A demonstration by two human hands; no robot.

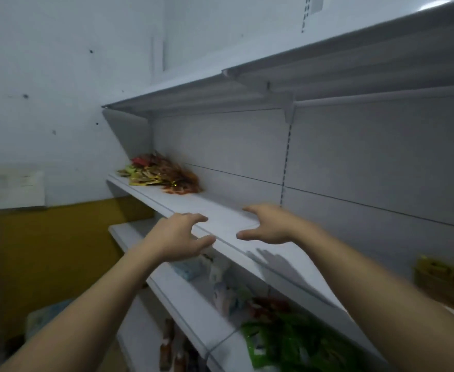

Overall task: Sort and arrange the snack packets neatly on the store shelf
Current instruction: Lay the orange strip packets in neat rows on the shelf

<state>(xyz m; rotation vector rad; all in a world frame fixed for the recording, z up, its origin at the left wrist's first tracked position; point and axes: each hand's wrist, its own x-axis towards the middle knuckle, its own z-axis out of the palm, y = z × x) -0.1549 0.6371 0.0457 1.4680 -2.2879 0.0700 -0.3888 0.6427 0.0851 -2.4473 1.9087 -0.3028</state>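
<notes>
A loose heap of red, orange and yellow snack packets (161, 174) lies at the far left end of a white shelf (220, 210). Both my hands hover over that shelf's front part, well to the right of the heap and apart from it. My left hand (179, 236) is at the front edge, fingers relaxed and empty. Further in over the shelf, my right hand (270, 224) is spread open and holds nothing. A yellow packet (444, 280) sits at the right end of the same shelf, blurred.
The shelf below (183, 296) holds green packets (287, 342), red ones and pale bags. Brown bottles (166, 347) stand lower still. Another white shelf (274, 76) hangs overhead. A white and mustard-yellow wall lies to the left.
</notes>
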